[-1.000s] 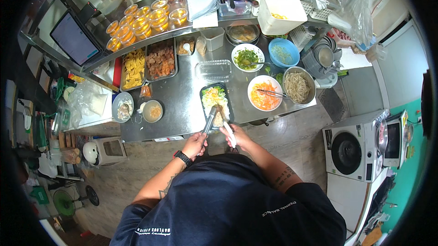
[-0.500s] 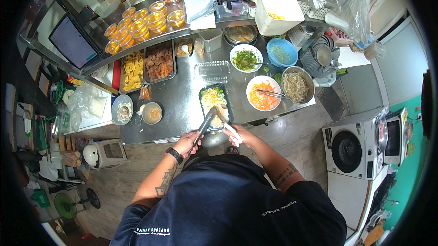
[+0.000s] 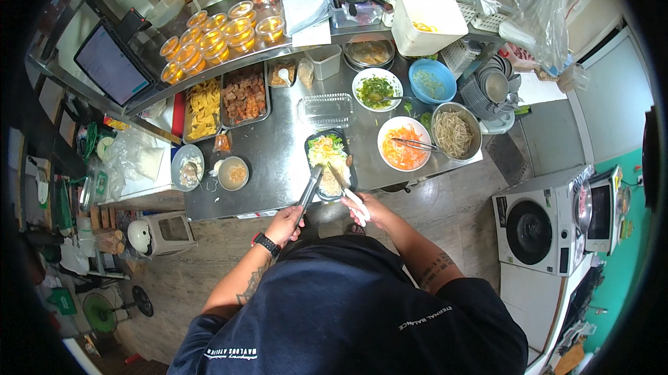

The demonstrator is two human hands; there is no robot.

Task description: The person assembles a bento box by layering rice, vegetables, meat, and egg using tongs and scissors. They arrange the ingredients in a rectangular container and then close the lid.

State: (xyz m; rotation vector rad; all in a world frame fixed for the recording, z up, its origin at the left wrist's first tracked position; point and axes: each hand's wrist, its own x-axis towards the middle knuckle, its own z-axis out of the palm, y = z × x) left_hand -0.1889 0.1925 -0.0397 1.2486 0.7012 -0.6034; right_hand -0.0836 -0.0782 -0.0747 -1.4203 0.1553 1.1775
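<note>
- Left hand [image 3: 284,222] closed around the handle of metal tongs [image 3: 309,194], just below the black tray [image 3: 321,193].
- Tongs tips reaching over the near end of the black tray, right at the food.
- Right hand [image 3: 369,209] closed around the white handle of a knife [image 3: 344,187], also just below the black tray.
- Knife blade lying across the food in the black tray, close beside the tongs.
- Black tray sitting on the steel counter [image 3: 278,159], near its front edge, filled with pale noodles, green leaves and some orange bits.
- Clear plastic lid [image 3: 325,108] resting just behind the black tray.
- White bowl of orange shreds [image 3: 403,144] just right of the black tray, with another pair of tongs lying in it.
- Metal bowl of noodles [image 3: 456,131] further right of the black tray.
- Bowl of chopped greens [image 3: 376,88] behind and right of the black tray; blue bowl [image 3: 431,81] beside that.
- Two small bowls [image 3: 233,172] left of the black tray.
- Pans of yellow chips and brown meat [image 3: 224,102] behind and left of the black tray.
- Could go wrong: black tray so near the counter edge, so a hard push might slide it off to the floor.
- Could go wrong: knife and tongs so close together, so a slip might nick a finger or flick food out.
- Could go wrong: full tray, so rough stirring might spill leaves onto the counter.
</note>
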